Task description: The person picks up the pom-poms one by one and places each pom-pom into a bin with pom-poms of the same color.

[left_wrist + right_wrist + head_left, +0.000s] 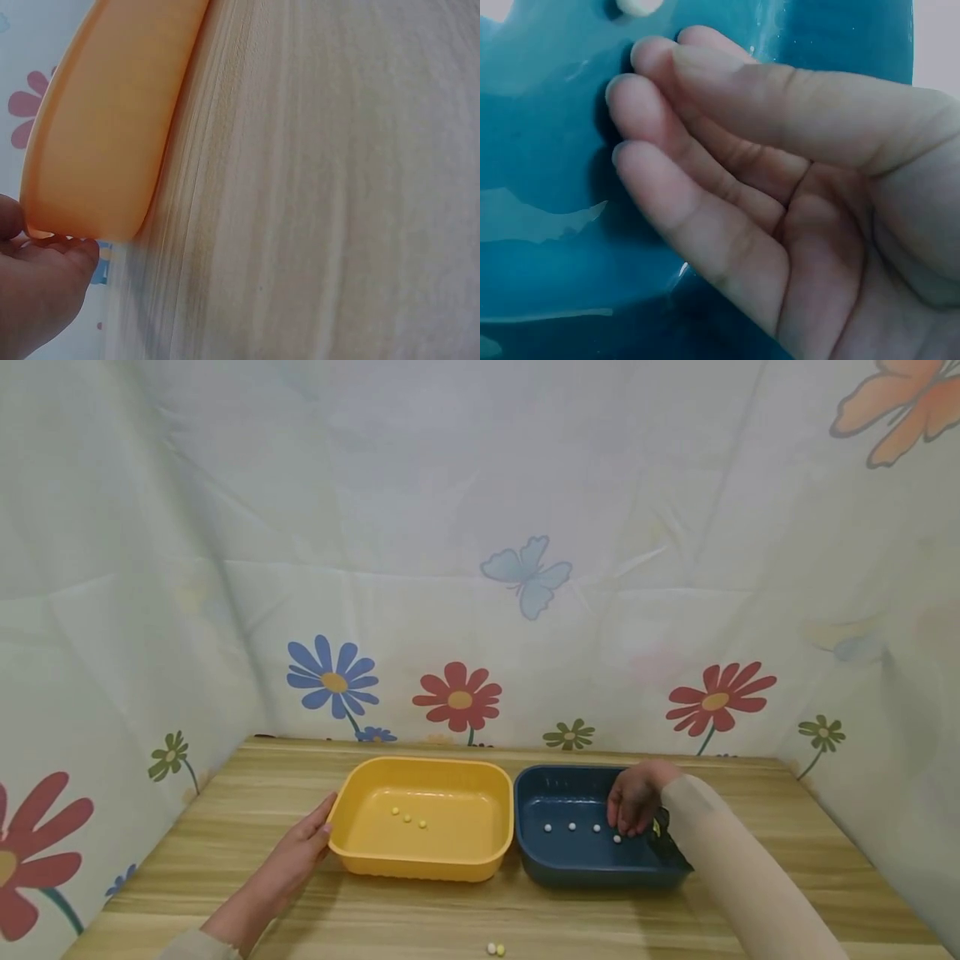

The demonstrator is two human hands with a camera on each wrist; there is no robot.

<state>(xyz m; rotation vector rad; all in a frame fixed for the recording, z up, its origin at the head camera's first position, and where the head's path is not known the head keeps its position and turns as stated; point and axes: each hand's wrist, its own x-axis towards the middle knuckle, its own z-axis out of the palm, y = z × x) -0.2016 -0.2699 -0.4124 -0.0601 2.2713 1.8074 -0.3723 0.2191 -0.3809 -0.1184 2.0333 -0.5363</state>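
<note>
My left hand [300, 847] grips the left rim of a yellow basin [420, 867]. In the left wrist view the thumb and fingers [56, 255] lie on either side of that rim. Three small yellow beads [407, 818] rest on the basin's floor. Inside the blue basin [600, 877] to the right is my right hand [636, 797], its fingers loosely bent and the thumb against the index fingertip. Nothing shows between them. Several white beads [572, 827] lie in a row there, one white bead [639, 6] just beyond the fingertips.
A white bead [491, 948] and a yellow bead [500, 950] lie side by side on the wooden table [405, 918], at the bottom of the head view. The two basins stand side by side. A flower-patterned cloth [600, 652] hangs behind the table and along its sides.
</note>
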